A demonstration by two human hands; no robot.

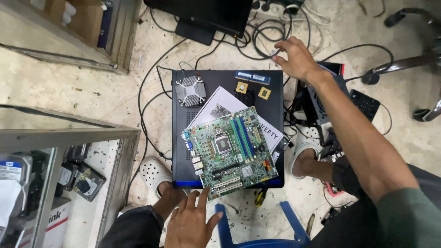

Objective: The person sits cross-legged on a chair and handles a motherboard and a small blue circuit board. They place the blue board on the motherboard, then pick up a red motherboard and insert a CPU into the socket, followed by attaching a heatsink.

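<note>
Lying flat on the floor, a black computer case (pixel 274 98) serves as the work surface and carries everything listed here. Item one, largest: a green motherboard (pixel 229 149), set askew over the case's near edge, its near corner overhanging; empty processor socket at centre, two memory sticks seated beside it. Item two: a white printed sheet (pixel 220 103), under the board, reaching toward the case's right edge. Item three: a finned metal heatsink (pixel 190 91), far-left corner. Item four: a loose memory stick (pixel 252 76), along the far edge. Items five and six: two small processor chips (pixel 241 87) (pixel 264 93), just nearer than that stick. Left hand (pixel 189 221): fingers spread, empty, fingertips close to or touching the board's near corner. Right hand (pixel 296 57): open, empty, poised beyond the case's far-right corner above the floor cables (pixel 257 36). Step judged: sorting parts around a stripped board. A next move probably calls for steadying the board before lifting anything.
</note>
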